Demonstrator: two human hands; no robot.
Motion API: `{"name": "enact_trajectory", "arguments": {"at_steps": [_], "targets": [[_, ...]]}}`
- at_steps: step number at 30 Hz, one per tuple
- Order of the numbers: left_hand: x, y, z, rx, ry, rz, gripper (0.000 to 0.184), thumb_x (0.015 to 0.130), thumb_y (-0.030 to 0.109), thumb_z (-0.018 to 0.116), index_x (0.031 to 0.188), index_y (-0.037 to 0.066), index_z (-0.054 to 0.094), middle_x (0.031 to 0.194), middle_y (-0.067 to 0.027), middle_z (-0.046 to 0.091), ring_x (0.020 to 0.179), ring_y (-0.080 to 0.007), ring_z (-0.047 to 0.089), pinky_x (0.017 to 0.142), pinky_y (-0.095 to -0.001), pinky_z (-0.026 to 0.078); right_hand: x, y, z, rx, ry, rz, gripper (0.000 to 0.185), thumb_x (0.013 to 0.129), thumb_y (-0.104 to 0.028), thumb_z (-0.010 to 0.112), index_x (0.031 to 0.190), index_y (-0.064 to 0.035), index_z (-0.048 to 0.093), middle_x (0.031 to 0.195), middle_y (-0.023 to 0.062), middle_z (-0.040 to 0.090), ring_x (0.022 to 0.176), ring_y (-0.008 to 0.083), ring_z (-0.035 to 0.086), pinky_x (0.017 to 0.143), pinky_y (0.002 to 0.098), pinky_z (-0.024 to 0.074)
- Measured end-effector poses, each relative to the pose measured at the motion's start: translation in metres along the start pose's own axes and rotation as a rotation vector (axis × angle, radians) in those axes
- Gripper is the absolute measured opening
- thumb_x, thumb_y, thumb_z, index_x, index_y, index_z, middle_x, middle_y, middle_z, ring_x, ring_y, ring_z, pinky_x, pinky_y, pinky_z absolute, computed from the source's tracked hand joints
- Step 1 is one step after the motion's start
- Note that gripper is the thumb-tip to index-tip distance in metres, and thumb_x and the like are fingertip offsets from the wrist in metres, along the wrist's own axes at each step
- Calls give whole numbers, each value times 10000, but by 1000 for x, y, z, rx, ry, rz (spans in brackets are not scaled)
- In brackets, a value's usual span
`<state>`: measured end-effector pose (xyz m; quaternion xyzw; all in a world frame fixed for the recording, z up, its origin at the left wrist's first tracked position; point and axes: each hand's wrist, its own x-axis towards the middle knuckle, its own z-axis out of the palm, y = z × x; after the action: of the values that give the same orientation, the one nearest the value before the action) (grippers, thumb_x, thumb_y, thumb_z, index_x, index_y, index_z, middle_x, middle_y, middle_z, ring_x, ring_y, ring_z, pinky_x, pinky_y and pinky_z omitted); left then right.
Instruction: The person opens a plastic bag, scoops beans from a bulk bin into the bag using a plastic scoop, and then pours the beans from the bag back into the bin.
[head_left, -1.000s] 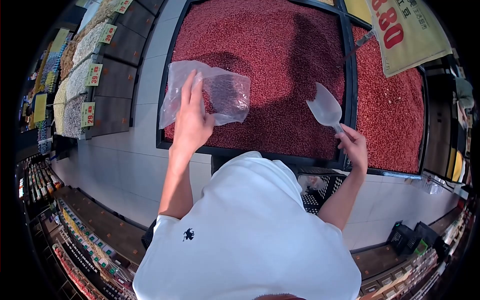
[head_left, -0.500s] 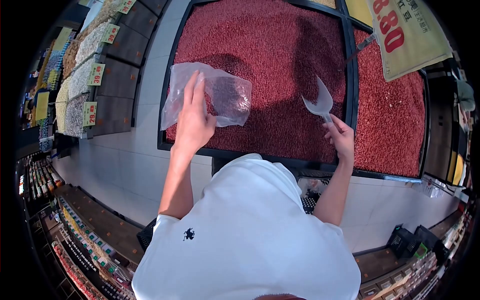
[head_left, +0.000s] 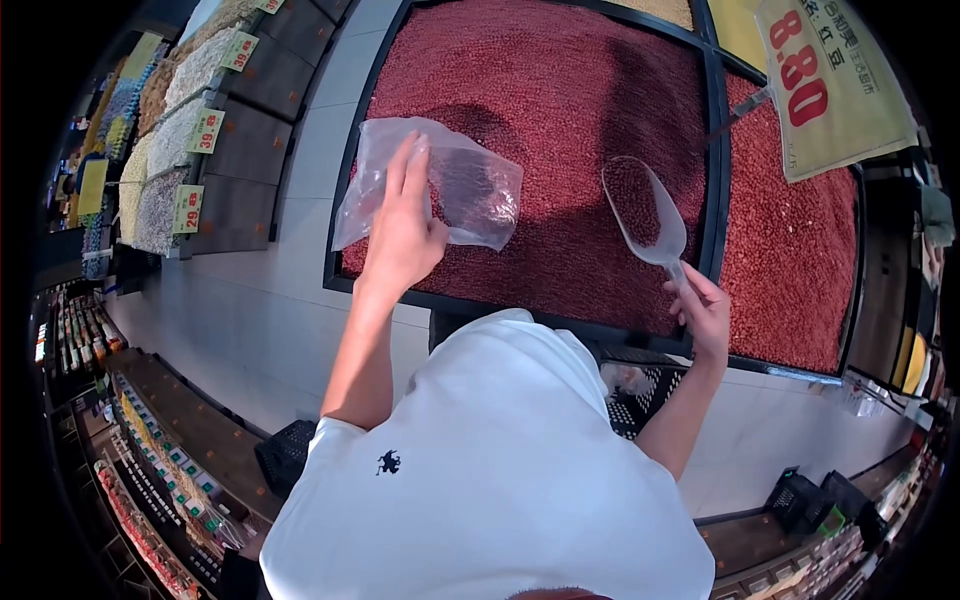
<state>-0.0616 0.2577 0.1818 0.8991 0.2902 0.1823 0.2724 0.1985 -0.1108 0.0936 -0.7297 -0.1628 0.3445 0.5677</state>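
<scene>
My left hand [head_left: 402,235] grips a clear plastic bag [head_left: 478,192] over the left side of a bin of dark red beans [head_left: 540,90]. Two of its fingers lie straight along the bag, with the thumb to the right. In my right hand [head_left: 704,312] is the handle of a clear plastic scoop [head_left: 672,232]. The scoop hangs above the beans near the bin's right side, its bowl pointing away from me. Red beans show within the bowl's outline; whether they lie in it or show through it I cannot tell.
A black divider [head_left: 714,150] separates this bin from one of lighter red beans [head_left: 785,250]. A yellow price sign [head_left: 835,85] leans over that bin. Bins with price tags [head_left: 188,208] stand at left, across a tiled aisle [head_left: 270,320]. A black basket [head_left: 285,455] is behind me.
The scoop has turned, and its whole long bowl shows where only part showed before. My right hand has moved slightly right and towards me. The left hand still holds the bag.
</scene>
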Motion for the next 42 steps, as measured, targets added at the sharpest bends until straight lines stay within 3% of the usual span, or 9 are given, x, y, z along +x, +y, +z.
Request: {"name": "enact_trajectory", "arguments": {"at_steps": [4,17,24,25,27,28,29,32,42], "targets": [[0,-1,-2,-21,-10,3,898,708,-147,600,1570,-10,388,1684,-188,293,1462,-464,434,1091,-472,510,3,-20,10,-73,-94,-25,409,1022,-120,662,1410,10,654,1006,111,788,669,80,640,546,203,454],[-5,-7,-10,-80,23,-31,924,694,-156,583,1581,1,378,1680,-196,299,1434,-475,467,1072,-470,528,30,-78,95,-37,-490,23,404,973,-27,681,1377,-11,692,956,85,781,684,76,621,622,226,523],[-7,-7,-20,-57,56,11,932,679,-161,595,1574,-6,386,1674,-209,308,1480,-471,415,1155,-463,468,52,-112,170,-486,-486,-223,396,985,-87,683,1379,-44,698,823,41,725,662,82,602,625,283,509],[-8,-8,-21,-83,48,-13,940,683,-161,595,1585,4,384,1679,-206,311,1509,-450,381,1188,-451,423,51,-123,181,-574,-436,-325,365,910,-107,684,1272,-104,734,802,205,682,693,328,708,705,421,557],[-10,-9,-25,-135,34,-64,958,692,-161,595,1606,25,379,1688,-201,316,1568,-408,312,1254,-427,333,55,-134,197,-656,-444,-422,283,902,-106,680,1178,-80,736,829,217,694,762,394,708,718,469,555],[-11,-11,-26,-109,44,-50,939,690,-157,599,1590,10,386,1683,-203,315,1542,-428,343,1230,-441,370,57,-138,204,-696,-448,-472,244,897,-105,679,1132,-68,737,843,222,700,797,426,708,724,493,554],[-11,-12,-27,-83,54,-35,921,688,-152,602,1573,-5,393,1679,-204,314,1515,-448,373,1205,-455,407,56,-143,211,-708,-426,-509,157,886,-111,682,1022,-34,701,846,220,707,835,435,717,744,545,553],[-12,-14,-28,-47,75,-12,899,687,-146,605,1555,-23,404,1672,-207,318,1481,-471,413,1171,-471,452,61,-140,226,-815,-387,-623,297,891,-84,684,1184,-54,720,885,227,711,822,460,691,718,505,552],[-11,-14,-28,-71,61,-17,908,691,-146,598,1567,-3,405,1672,-207,324,1476,-464,424,1153,-470,469,38,-159,227,-976,-270,-688,343,891,-83,694,1231,-38,691,891,180,708,788,424,699,700,510,564]]}}
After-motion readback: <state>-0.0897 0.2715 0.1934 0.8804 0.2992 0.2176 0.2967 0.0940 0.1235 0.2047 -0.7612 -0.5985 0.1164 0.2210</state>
